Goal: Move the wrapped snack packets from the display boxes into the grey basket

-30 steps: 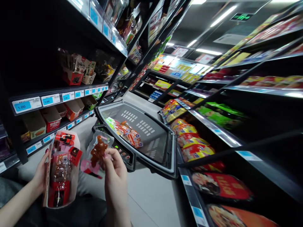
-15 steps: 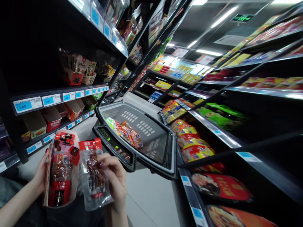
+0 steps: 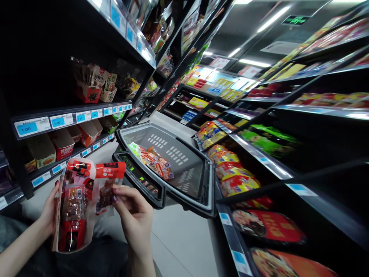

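Pinching red-topped snack packet (image 3: 105, 192), right hand (image 3: 134, 215) fingertips closed; packet's just swung in beside snack carton (image 3: 90, 225), left of shopping basket (image 3: 191, 157), print now showing, probably readable. Left hand (image 3: 49, 209) curled on carton's side.

I'm in a shop aisle. On my left, black shelving (image 3: 25, 181) edged with rectangular white-and-blue price labels (image 3: 32, 127), some reading 1.00. On my right, rows of shiny red-and-yellow plastic bags (image 3: 239, 186). Near me, a grey slotted plastic shopping basket (image 3: 200, 171); far right, overhead, a green lit sign (image 3: 295, 20).
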The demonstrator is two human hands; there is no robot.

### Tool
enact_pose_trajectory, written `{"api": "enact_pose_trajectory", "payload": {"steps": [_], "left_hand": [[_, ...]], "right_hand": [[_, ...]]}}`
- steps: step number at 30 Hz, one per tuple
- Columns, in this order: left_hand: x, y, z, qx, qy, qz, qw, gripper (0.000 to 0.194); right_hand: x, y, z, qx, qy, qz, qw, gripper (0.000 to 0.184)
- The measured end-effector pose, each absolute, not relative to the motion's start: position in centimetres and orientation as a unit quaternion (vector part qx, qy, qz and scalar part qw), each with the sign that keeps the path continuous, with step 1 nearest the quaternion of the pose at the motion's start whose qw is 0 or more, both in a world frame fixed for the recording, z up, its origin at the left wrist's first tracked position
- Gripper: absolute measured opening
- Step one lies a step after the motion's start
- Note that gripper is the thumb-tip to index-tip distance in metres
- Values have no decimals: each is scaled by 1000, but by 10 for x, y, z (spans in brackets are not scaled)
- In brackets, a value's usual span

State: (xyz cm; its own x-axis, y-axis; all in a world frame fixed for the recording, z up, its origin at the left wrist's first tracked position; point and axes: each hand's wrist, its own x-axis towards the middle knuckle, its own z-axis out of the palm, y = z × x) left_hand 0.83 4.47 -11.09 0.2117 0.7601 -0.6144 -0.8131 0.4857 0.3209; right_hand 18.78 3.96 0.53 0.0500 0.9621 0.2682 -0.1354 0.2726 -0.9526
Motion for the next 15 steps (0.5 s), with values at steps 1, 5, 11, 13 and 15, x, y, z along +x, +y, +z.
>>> {"api": "enact_pose_trajectory", "payload": {"steps": [1,5,11,13,15], "left_hand": [[8,45,-112,-37,377,511,771,31],[9,45,-114,-42,389,520,759,26],[10,43,-109,-48,412,539,733,41],[10,43,-108,-50,408,533,740,42],[9,43,-107,-48,404,530,745,42]], "right_hand": [[187,40,6,-378,-472,490,628,8],[189,41,6,-236,-249,677,651,11],[190,43,0,-143,-170,718,660,6],[191,41,6,-175,-204,696,666,11],[200,37,18,-249,-270,629,685,23]]}}
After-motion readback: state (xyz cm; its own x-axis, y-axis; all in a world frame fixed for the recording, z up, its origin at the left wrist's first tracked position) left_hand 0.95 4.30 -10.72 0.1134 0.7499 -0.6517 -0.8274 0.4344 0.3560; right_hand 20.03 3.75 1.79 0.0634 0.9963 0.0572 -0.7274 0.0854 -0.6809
